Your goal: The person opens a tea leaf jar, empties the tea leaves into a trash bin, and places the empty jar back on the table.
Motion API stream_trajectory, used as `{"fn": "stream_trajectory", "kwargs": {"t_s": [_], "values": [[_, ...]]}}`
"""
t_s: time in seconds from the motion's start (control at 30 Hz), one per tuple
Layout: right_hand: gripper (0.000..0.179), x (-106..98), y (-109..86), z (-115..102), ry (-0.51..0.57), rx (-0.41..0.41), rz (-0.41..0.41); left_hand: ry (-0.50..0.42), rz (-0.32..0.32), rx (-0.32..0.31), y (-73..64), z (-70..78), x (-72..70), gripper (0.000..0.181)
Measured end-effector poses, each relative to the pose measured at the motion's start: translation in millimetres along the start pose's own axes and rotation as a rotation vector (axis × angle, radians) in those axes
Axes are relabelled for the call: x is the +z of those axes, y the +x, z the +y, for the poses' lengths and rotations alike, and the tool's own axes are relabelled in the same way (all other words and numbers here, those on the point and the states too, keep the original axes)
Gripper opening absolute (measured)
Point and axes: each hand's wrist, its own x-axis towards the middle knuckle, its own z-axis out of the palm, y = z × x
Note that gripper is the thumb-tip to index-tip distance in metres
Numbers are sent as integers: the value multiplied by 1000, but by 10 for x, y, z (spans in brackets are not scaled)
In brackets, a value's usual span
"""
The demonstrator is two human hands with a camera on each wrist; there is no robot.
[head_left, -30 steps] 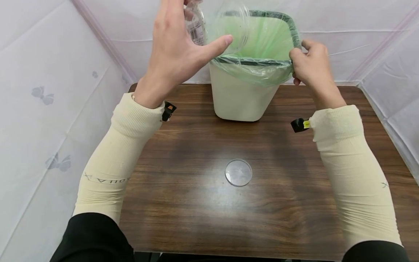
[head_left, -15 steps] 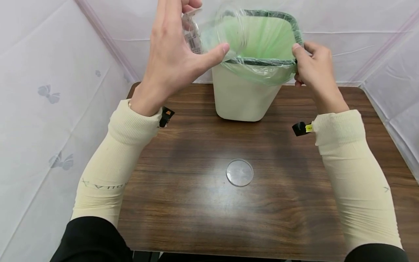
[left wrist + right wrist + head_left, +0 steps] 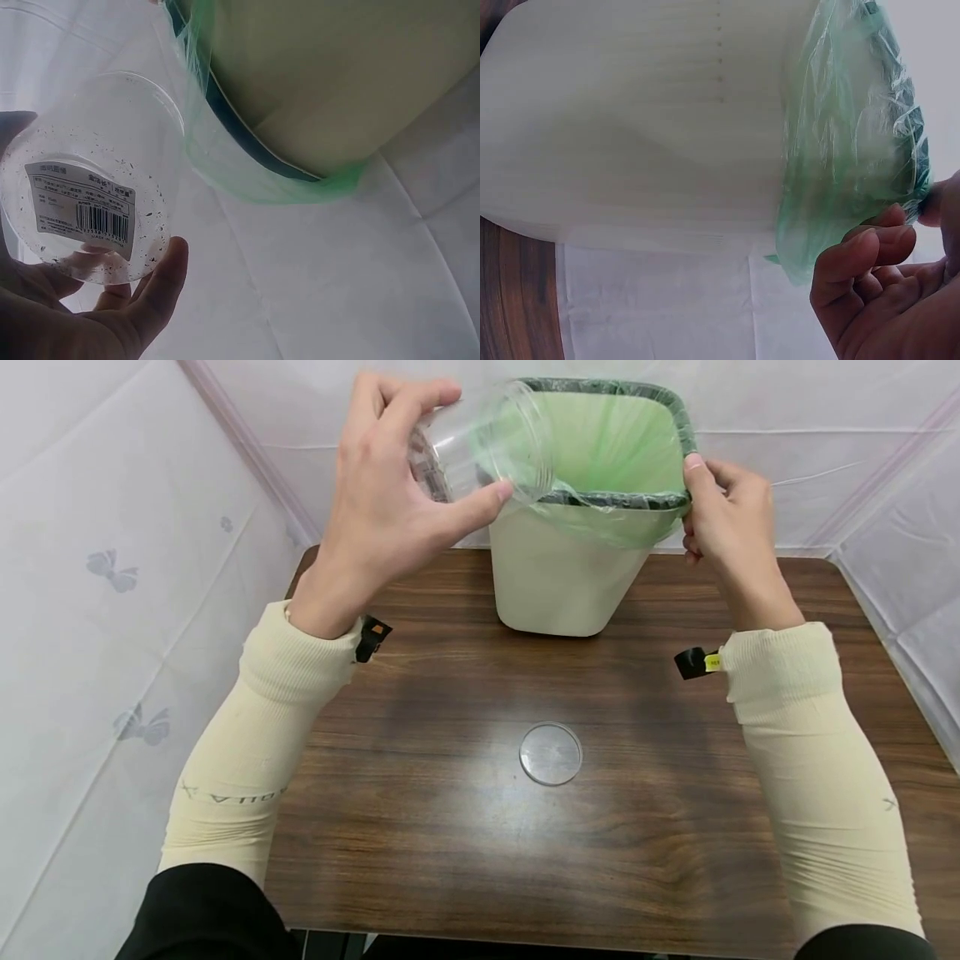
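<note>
In the head view my left hand [image 3: 397,493] grips a clear plastic jar [image 3: 480,443], tipped on its side with its mouth toward the bin. A barcode label [image 3: 82,210] and dark specks show on the jar's base in the left wrist view. My right hand [image 3: 731,514] pinches the right rim of a cream trash bin [image 3: 570,577], thumb on top and fingers beneath. A thin green bag [image 3: 600,443] lines the bin and folds over its dark green rim; the fold hangs beside my fingers [image 3: 847,270] in the right wrist view.
A round clear lid [image 3: 551,753] lies flat on the brown wooden table [image 3: 420,827], in front of the bin. White sheeting [image 3: 150,635] walls in the table on the left, back and right.
The jar has tilted and come slightly lower and left with my left hand, so more of it shows. My right hand keeps its hold on the bin's rim.
</note>
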Motion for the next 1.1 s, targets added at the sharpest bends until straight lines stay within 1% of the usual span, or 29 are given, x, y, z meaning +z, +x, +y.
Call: {"fn": "stream_trajectory", "kwargs": {"t_s": [0.13, 0.23, 0.33, 0.53, 0.63, 0.87, 0.97, 1.1], "values": [[34, -5, -10, 9, -19, -17, 2, -14, 0, -27, -34, -9, -8, 73], [34, -10, -19, 13, -2, -20, 0, -36, -8, -51, -61, -25, -11, 75], [35, -17, -28, 17, 17, -12, 1, -58, -21, -69, -83, -45, -11, 76], [39, -24, -48, 26, 3, -3, 2, -67, -37, -95, -112, -62, -16, 78], [40, -25, -65, 28, 21, -4, 0, -79, -35, -98, -127, -62, -15, 78], [38, -41, -106, 38, 107, -11, 1, -113, -28, -94, -151, -54, -10, 75], [37, -53, -118, 49, 138, -20, 1, -138, -22, -103, -160, -48, -12, 73], [39, -65, -134, 67, 164, -20, 1, -160, -1, -87, -182, -57, -5, 71]]}}
